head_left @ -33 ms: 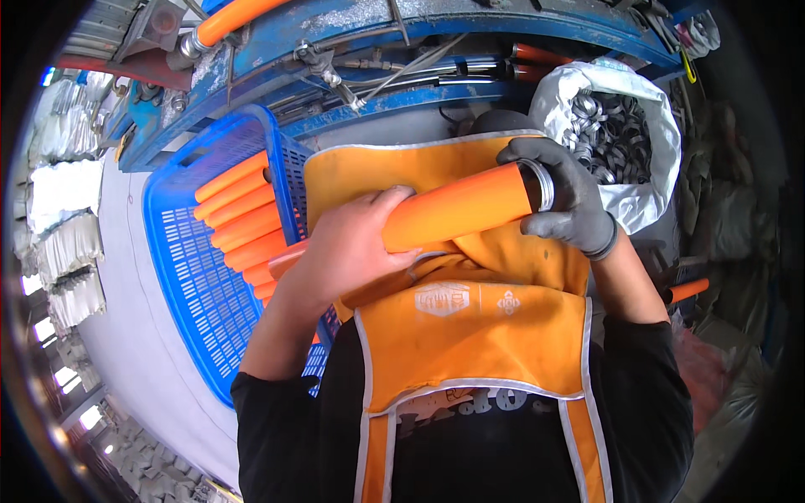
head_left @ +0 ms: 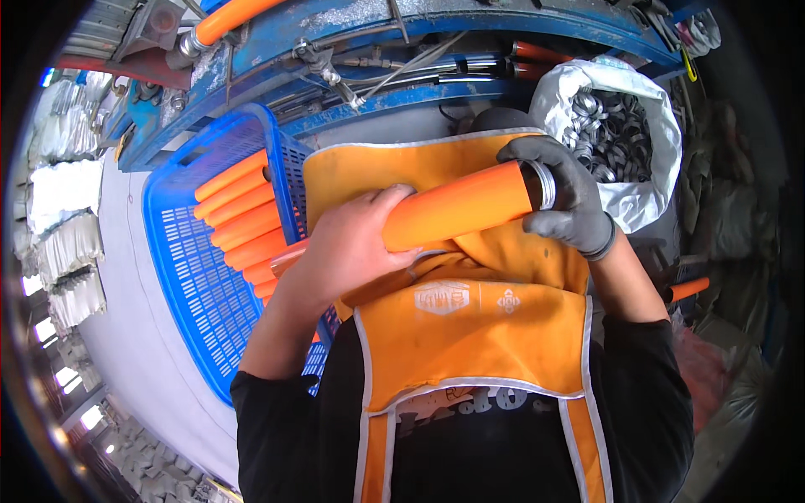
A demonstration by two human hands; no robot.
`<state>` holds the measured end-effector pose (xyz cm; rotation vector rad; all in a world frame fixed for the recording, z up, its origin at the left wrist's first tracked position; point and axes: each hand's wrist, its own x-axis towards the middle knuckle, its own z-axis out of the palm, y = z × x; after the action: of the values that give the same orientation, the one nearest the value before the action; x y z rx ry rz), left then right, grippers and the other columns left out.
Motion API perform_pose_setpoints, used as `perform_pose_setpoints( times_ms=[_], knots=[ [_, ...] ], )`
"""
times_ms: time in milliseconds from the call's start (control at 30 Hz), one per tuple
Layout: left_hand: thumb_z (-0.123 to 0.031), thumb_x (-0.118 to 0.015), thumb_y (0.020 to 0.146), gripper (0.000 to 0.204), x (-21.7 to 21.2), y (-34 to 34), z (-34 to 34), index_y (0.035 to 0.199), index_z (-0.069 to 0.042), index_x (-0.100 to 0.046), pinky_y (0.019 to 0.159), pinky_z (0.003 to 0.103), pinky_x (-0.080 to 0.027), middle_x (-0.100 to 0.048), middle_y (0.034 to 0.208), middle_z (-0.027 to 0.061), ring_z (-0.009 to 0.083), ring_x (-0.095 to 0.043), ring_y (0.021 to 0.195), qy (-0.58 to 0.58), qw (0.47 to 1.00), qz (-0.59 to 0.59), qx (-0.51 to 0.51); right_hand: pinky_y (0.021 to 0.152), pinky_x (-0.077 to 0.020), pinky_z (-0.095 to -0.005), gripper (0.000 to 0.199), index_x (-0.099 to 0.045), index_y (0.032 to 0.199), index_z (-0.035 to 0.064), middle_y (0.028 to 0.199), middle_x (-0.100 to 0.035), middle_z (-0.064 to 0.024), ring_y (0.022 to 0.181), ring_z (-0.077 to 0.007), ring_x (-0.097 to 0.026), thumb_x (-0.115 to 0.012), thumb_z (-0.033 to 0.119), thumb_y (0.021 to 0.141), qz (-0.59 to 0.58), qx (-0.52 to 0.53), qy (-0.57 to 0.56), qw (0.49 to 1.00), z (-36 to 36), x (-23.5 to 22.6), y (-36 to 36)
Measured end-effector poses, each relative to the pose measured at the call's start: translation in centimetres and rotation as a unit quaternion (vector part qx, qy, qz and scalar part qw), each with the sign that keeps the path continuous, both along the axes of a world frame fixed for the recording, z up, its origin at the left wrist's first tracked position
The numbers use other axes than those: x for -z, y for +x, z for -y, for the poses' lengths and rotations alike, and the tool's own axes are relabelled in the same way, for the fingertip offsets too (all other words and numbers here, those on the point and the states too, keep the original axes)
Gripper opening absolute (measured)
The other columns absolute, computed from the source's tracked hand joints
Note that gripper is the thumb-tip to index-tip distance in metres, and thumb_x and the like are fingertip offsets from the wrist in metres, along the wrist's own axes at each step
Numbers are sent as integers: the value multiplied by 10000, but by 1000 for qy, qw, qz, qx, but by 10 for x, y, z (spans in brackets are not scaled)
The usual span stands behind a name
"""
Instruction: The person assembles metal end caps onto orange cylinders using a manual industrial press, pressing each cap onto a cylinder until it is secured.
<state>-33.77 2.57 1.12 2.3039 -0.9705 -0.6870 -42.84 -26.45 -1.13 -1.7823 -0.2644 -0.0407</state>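
My bare left hand (head_left: pixel 348 239) is wrapped round an orange tube (head_left: pixel 461 206), which lies tilted across my lap with its right end higher. A glossy part of the tube shows beyond my left wrist. In a dark grey glove, my right hand (head_left: pixel 579 201) is closed round a ridged silver metal ring (head_left: pixel 547 185) at the tube's open right end. Thumb and fingers sit on either side of that ring. Whether the ring is seated in the tube or only held against its mouth, I cannot tell. An orange apron (head_left: pixel 470 335) lies under the tube.
On my left stands a blue plastic basket (head_left: pixel 176 251) with several orange tubes (head_left: pixel 243 214). A white sack (head_left: pixel 667 159) at the far right holds many metal rings (head_left: pixel 608 138). A blue metal frame (head_left: pixel 335 29) with rods crosses the far side; another orange tube (head_left: pixel 689 290) lies at the right.
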Motion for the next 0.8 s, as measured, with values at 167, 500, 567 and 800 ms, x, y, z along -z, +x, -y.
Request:
perform_pose_setpoints(
  times_ms=[167,500,567,800],
  knots=[
    [-226,-798,735,507,7,-4,2,1173,-68,-597,819,408,-526,-677,1025,168,348,-660,968,-10,1000,14,8,999,-429,-394,502,-528,1274,-2,1205,-569,-169,1150,-302,-557,-574,364,934,94,10,-59,994,-10,13,-2],
    [-237,-807,702,511,25,-13,7,1153,-96,-611,781,415,-542,-692,992,150,348,-671,921,-6,998,63,-12,839,-481,-368,253,-548,1097,-11,1013,-573,-178,916,-313,-604,-480,182,948,96,34,-66,993,-24,24,-2],
    [-235,-805,700,513,27,-15,6,1154,-97,-610,781,419,-541,-693,993,149,348,-672,921,3,997,80,-16,821,-484,-353,226,-553,1080,-17,985,-570,-174,904,-304,-605,-467,127,929,95,41,-80,991,-26,23,0],
    [-263,-834,689,522,10,-17,17,1139,-99,-625,792,421,-531,-668,997,91,319,-656,907,-56,958,280,-25,886,-465,-299,215,-564,1122,0,1059,-605,-99,968,-166,-582,-520,147,971,-5,107,31,994,-30,8,2]
  ],
)
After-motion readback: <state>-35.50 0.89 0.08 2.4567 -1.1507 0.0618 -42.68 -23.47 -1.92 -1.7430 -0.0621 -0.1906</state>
